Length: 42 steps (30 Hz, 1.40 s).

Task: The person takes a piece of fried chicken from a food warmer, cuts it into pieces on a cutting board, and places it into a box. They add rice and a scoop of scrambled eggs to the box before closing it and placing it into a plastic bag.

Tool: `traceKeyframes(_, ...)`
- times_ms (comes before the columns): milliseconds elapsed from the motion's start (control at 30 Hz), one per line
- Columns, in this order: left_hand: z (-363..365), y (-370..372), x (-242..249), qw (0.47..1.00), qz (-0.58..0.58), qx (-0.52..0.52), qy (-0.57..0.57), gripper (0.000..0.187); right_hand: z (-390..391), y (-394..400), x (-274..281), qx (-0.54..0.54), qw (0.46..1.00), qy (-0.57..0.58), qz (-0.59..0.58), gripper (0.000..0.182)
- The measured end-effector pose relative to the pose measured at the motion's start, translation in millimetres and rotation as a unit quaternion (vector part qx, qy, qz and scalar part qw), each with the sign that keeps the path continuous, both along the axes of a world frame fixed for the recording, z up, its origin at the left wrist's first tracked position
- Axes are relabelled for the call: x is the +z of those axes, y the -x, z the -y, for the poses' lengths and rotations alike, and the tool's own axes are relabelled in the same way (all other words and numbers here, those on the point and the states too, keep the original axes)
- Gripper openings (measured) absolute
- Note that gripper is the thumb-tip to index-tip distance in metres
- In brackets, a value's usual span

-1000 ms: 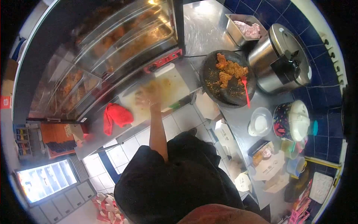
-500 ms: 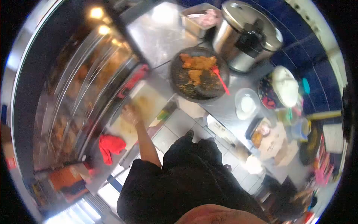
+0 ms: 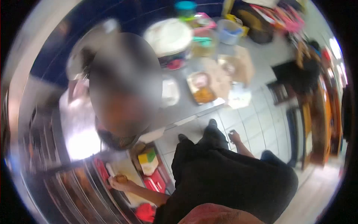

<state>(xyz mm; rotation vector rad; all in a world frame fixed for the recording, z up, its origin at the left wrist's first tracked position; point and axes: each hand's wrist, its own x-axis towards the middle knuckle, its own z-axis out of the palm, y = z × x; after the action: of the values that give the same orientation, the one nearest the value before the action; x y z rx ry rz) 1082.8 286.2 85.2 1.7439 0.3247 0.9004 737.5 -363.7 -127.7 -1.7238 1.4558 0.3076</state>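
My left hand (image 3: pixel 118 184) is at the lower left, over a pale cutting board (image 3: pixel 128 170). Its fingers are closed on a golden-brown fried food piece (image 3: pixel 121 178), whose exact kind the blur hides. Beside the forearm, at the near end of the board, lies a red cloth (image 3: pixel 145 212). My right hand (image 3: pixel 234 137) hangs low over the tiled floor, away from the counters. Its fingers look loosely apart, with nothing seen in them.
A large blurred oval covers part of the metal counter (image 3: pixel 169 116) and most of a dark pan (image 3: pixel 119 142). Along the counter stand a food tray (image 3: pixel 203 95), a white-lidded container (image 3: pixel 169 35) and a blue tub (image 3: pixel 228 31). Display shelves (image 3: pixel 80 183) border the board.
The view has swung right, showing more floor and the far end of the counter. My left hand, earlier on the board, now holds a brown food piece. My right hand has come into view.
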Motion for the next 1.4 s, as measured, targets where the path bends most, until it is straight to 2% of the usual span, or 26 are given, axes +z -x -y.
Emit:
traceKeyframes(67,60,-33,4,0.959,-0.019,-0.258,0.114,0.034,5,-9,35,-0.026,0.999,0.0,-0.04,0.042)
traceKeyframes(133,193,-39,52,0.849,-0.062,-0.436,0.292,0.04,13,-2,34,-0.054,0.998,0.0,-0.033,0.043)
traceKeyframes(167,284,-33,90,0.782,-0.09,-0.485,0.381,0.042,20,3,34,-0.057,0.998,-0.003,-0.032,0.045)
traceKeyframes(267,475,8,144,0.679,-0.226,-0.526,0.459,0.031,42,31,48,-0.114,0.993,-0.018,-0.018,0.045)
traceKeyframes(300,529,15,155,0.561,-0.297,-0.575,0.516,0.032,49,45,47,-0.132,0.991,-0.009,-0.005,0.043)
traceKeyframes(333,585,28,168,0.529,-0.36,-0.579,0.505,0.035,57,56,46,-0.133,0.991,-0.013,-0.002,0.043)
traceKeyframes(400,677,32,158,0.38,-0.414,-0.647,0.515,0.036,67,89,35,-0.204,0.979,-0.006,0.02,0.042)
traceKeyframes(467,760,33,124,0.533,-0.347,-0.622,0.456,0.032,70,131,18,-0.275,0.961,-0.007,0.027,0.04)
traceKeyframes(500,786,29,110,0.533,-0.346,-0.624,0.455,0.032,71,147,20,-0.307,0.951,-0.017,0.033,0.039)
traceKeyframes(533,806,26,96,0.725,-0.252,-0.607,0.206,0.03,66,165,24,-0.338,0.94,-0.029,0.037,0.038)
traceKeyframes(567,820,25,81,0.839,-0.13,-0.525,-0.066,0.027,62,185,20,-0.358,0.932,-0.045,0.026,0.037)
traceKeyframes(600,827,17,58,0.839,-0.129,-0.525,-0.068,0.027,58,203,12,-0.378,0.924,-0.061,0.016,0.037)
traceKeyframes(667,827,-4,18,0.801,0.088,-0.494,-0.327,0.028,44,236,-5,-0.398,0.913,-0.095,-0.001,0.036)
traceKeyframes(700,821,2,23,0.784,0.029,-0.523,-0.332,0.031,35,256,-18,-0.394,0.913,-0.1,-0.004,0.036)
traceKeyframes(800,805,12,29,0.781,0.017,-0.548,-0.299,0.033,27,274,-29,-0.189,0.972,-0.12,-0.073,0.037)
traceKeyframes(833,800,16,32,0.785,0.01,-0.542,-0.301,0.033,27,267,-25,-0.183,0.978,-0.092,-0.049,0.019)
traceKeyframes(867,798,17,39,0.77,-0.02,-0.541,-0.337,0.033,35,261,-22,-0.175,0.982,-0.062,-0.021,0.014)
traceKeyframes(933,794,23,49,0.762,-0.056,-0.53,-0.369,0.034,60,239,-16,-0.208,0.973,-0.094,-0.04,0.019)
traceKeyframes(1000,790,31,55,0.785,-0.172,-0.548,-0.23,0.035,89,209,1,-0.275,0.952,-0.134,-0.03,0.039)
traceKeyframes(1067,785,34,58,0.794,-0.205,-0.55,-0.159,0.033,124,191,-12,-0.261,0.956,-0.135,-0.005,0.04)
traceKeyframes(1133,788,39,55,0.794,-0.2,-0.573,0.015,0.033,161,166,-18,-0.221,0.969,-0.098,0.043,0.04)
traceKeyframes(1200,789,39,73,0.784,-0.24,-0.572,0.012,0.031,195,132,0,-0.165,0.981,-0.06,0.088,0.037)
traceKeyframes(1267,782,38,63,0.777,-0.103,-0.557,-0.275,0.032,223,99,7,-0.063,0.986,0.022,0.154,0.039)
traceKeyframes(1333,764,57,109,0.777,0.052,-0.559,-0.283,0.034,235,33,80,-0.075,0.946,0.082,0.306,0.041)
traceKeyframes(1367,749,65,137,0.765,0.111,-0.579,-0.259,0.035,235,-10,155,-0.125,0.941,0.025,0.313,0.041)
traceKeyframes(1400,727,67,143,0.76,0.152,-0.575,-0.263,0.036,239,-39,183,-0.105,0.924,0.031,0.367,0.041)
